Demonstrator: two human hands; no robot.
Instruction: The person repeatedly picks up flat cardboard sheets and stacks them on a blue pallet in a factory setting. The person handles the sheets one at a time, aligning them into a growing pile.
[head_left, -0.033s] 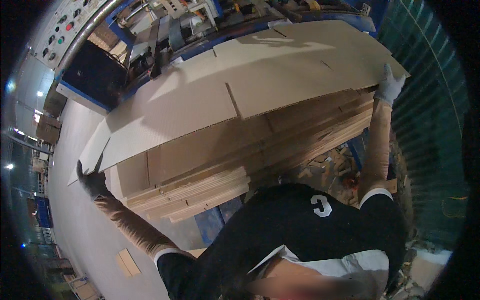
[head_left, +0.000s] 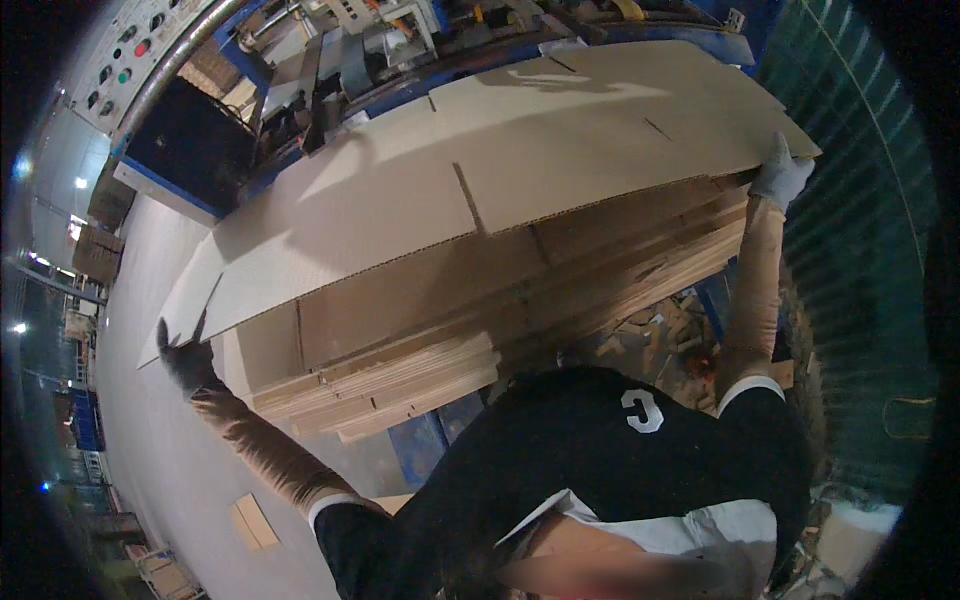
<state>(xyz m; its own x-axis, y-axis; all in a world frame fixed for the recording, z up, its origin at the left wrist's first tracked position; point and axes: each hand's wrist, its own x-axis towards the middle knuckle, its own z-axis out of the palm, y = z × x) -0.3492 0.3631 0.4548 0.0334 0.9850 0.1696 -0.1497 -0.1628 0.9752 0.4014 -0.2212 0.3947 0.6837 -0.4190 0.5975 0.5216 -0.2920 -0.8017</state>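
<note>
Factory floor, pale grey, with blue machinery (head_left: 330, 60) and a control panel (head_left: 120, 50) running along the far side. Standing over a tall stack of flat cardboard sheets (head_left: 420, 330), arms spread wide. Gripping the top cardboard sheet (head_left: 500, 170) at both ends: left hand (head_left: 185, 360), dark glove, fingers curled onto the sheet's left corner; right hand (head_left: 780, 178), light glove, fingers wrapped around the far right edge. Holding the sheet raised clear of the stack along the near edge, tilting down to the left, slots and creases showing on the upper face. Judging progress: sheet already separated and lifted, not yet carried away from the pile; many sheets remaining underneath, lower bundles jutting out unevenly. Seeing a small cardboard offcut (head_left: 255, 522) lying on the floor near the left elbow, scrap pieces (head_left: 660, 330) littering the ground right of the stack.
</note>
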